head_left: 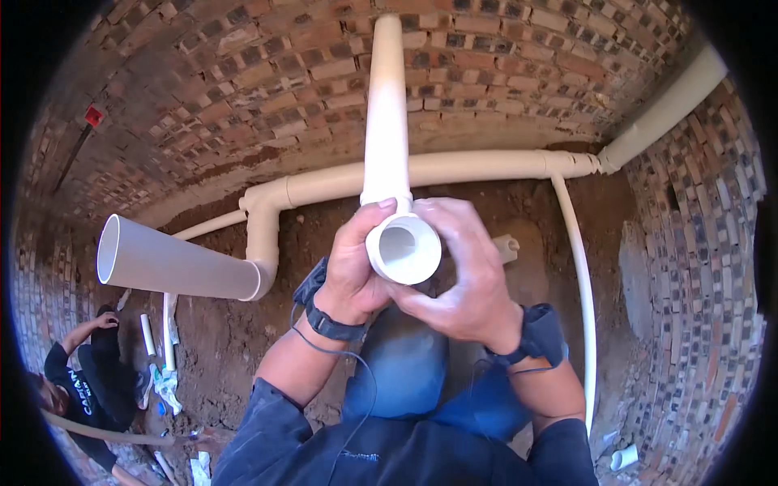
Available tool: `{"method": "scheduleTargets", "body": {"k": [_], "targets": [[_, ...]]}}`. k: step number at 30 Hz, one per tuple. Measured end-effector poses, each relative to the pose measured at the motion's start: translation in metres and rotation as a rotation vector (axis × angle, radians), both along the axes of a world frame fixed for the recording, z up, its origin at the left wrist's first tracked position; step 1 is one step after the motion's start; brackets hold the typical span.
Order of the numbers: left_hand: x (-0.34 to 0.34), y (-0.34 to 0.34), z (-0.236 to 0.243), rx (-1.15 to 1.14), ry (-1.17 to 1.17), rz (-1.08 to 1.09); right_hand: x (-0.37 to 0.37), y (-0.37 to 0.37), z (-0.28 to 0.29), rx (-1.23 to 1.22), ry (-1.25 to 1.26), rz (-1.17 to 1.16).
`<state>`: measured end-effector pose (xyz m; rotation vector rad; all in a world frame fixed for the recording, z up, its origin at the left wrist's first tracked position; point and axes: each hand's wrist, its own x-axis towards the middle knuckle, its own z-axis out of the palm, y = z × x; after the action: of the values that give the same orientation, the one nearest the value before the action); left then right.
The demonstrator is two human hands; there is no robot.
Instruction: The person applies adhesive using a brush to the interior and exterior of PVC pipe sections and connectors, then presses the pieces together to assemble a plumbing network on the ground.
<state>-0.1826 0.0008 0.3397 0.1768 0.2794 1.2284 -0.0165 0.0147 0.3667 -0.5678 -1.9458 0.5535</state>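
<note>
In the middle, my left hand (pixel 352 267) and my right hand (pixel 466 283) are wrapped round a white pipe fitting (pixel 416 268) with its round opening facing up at me. The fitting sits at the near end of a long white pipe (pixel 386 121) that reaches out from me toward the brick wall. My left thumb presses the upper left side near the joint, and my right fingers curl over the right side. Both wrists wear dark straps with cables.
A horizontal drain pipe (pixel 478 168) runs behind, with a large upright pipe (pixel 170 263) at left, a thinner pipe (pixel 577 267) at right and a sloping pipe (pixel 664 105) at upper right. Another person (pixel 105 381) sits at lower left near offcuts (pixel 147 334). Brick walls (pixel 284 81) enclose the dirt floor.
</note>
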Motion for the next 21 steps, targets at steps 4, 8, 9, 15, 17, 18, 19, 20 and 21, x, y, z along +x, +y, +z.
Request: {"method": "scheduleTargets", "body": {"k": [4,8,9,15,17,18,19,20,21], "targets": [[0.011,-0.009,0.006,0.086,-0.051,-0.101,0.045,-0.017,-0.007,-0.378,0.098,0.099],[0.034,-0.008,0.011,0.167,-0.143,-0.222,0.082,-0.002,-0.021,-0.87,0.295,0.262],[0.041,-0.007,0.014,0.198,-0.151,-0.25,0.089,0.006,-0.026,-0.933,0.329,0.355],[0.072,0.0,0.018,0.116,-0.029,-0.222,0.092,0.004,-0.014,-1.032,0.428,0.381],[0.081,0.0,0.024,0.096,-0.022,-0.219,0.099,0.002,-0.014,-1.054,0.447,0.34],[0.085,-0.001,0.027,0.149,-0.048,-0.264,0.101,0.001,-0.019,-1.097,0.494,0.357],[0.092,0.001,0.028,0.208,-0.075,-0.315,0.107,0.002,-0.024,-1.133,0.544,0.368],[0.094,0.003,0.017,0.252,-0.059,-0.367,0.112,0.005,-0.033,-1.135,0.507,0.446],[0.094,0.002,0.009,0.266,-0.003,-0.396,0.118,0.007,-0.039,-1.136,0.469,0.521]]}}
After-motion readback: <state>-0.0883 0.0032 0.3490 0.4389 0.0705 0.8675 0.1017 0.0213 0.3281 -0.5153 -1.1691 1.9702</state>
